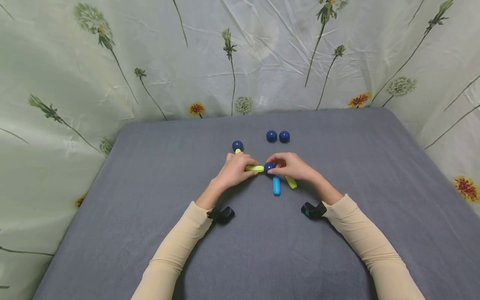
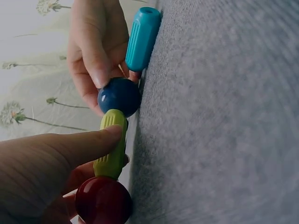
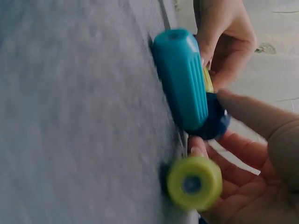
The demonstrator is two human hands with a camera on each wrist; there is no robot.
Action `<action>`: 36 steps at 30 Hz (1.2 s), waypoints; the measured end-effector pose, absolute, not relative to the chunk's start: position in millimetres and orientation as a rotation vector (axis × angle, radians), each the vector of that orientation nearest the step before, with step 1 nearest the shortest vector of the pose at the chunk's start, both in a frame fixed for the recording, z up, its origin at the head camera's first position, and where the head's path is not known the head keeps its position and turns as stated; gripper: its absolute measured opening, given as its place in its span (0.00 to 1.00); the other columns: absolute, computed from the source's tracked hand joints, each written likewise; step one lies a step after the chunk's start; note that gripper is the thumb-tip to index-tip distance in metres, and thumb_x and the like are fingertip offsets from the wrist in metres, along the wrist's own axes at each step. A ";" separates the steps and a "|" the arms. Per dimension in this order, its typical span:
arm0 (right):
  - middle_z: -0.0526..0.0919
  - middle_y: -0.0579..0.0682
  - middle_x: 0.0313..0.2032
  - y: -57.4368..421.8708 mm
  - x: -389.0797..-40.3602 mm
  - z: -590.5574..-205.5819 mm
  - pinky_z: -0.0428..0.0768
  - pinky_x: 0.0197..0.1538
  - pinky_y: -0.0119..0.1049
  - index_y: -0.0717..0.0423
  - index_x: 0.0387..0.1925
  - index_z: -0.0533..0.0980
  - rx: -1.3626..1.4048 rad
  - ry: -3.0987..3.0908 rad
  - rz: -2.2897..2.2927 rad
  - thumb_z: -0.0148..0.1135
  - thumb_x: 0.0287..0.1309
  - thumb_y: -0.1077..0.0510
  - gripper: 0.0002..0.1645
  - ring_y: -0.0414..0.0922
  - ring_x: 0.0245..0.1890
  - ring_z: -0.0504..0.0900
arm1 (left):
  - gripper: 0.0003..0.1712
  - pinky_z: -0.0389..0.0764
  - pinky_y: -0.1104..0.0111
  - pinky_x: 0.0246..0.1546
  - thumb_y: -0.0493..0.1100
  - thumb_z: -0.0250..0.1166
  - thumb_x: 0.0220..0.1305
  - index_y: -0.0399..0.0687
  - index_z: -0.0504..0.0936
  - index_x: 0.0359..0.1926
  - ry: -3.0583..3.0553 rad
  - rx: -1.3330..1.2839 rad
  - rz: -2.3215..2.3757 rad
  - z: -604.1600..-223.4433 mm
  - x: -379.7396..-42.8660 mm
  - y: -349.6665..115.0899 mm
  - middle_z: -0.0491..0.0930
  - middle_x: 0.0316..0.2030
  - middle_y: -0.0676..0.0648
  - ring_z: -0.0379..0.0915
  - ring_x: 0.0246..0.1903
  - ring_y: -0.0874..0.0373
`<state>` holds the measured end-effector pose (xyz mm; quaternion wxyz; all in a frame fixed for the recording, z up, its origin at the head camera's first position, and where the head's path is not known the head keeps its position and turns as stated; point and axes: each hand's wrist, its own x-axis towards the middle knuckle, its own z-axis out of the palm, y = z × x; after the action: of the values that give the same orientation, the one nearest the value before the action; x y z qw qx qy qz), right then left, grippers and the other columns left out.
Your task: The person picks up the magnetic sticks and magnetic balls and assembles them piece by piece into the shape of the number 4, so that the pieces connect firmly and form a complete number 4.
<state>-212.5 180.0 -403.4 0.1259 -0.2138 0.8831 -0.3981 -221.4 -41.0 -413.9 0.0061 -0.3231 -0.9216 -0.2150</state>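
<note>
On the grey table, my left hand pinches a yellow stick between thumb and fingers while my right hand pinches a dark blue ball, seemingly to keep both lined up where the stick's end meets it. A light blue stick lies just on the near side of that ball, and a red ball sits at the yellow stick's other end. I count three yellow sticks, one light blue stick, four dark blue balls and one red ball.
</note>
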 end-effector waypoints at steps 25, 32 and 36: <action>0.81 0.50 0.19 177.0 -185.2 -381.9 0.69 0.21 0.29 0.60 0.29 0.80 -0.480 2.704 -0.971 0.60 0.58 0.57 0.10 0.36 0.16 0.72 | 0.12 0.61 0.60 0.39 0.49 0.67 0.57 0.52 0.86 0.41 -2.909 -0.996 -0.679 -411.0 -222.8 -43.8 0.85 0.36 0.52 0.73 0.36 0.57; 0.75 0.46 0.12 165.1 -176.9 -384.7 0.65 0.18 0.28 0.58 0.18 0.78 -0.452 2.810 -0.780 0.62 0.57 0.52 0.16 0.36 0.12 0.71 | 0.12 0.61 0.60 0.39 0.48 0.67 0.57 0.52 0.86 0.41 -2.921 -0.985 -0.696 -410.4 -223.0 -43.9 0.85 0.36 0.52 0.74 0.36 0.57; 0.69 0.43 0.12 157.5 -173.1 -386.2 0.60 0.18 0.28 0.57 0.17 0.77 -0.434 2.877 -0.658 0.64 0.54 0.50 0.18 0.36 0.13 0.65 | 0.11 0.61 0.61 0.38 0.48 0.67 0.57 0.53 0.86 0.41 -2.918 -0.989 -0.696 -410.9 -223.1 -44.0 0.85 0.36 0.52 0.74 0.35 0.58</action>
<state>-173.1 157.5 -386.2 0.0791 -0.1449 0.9614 -0.2199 -223.1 -44.0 -410.9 -0.0083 -0.3131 -0.9238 -0.2202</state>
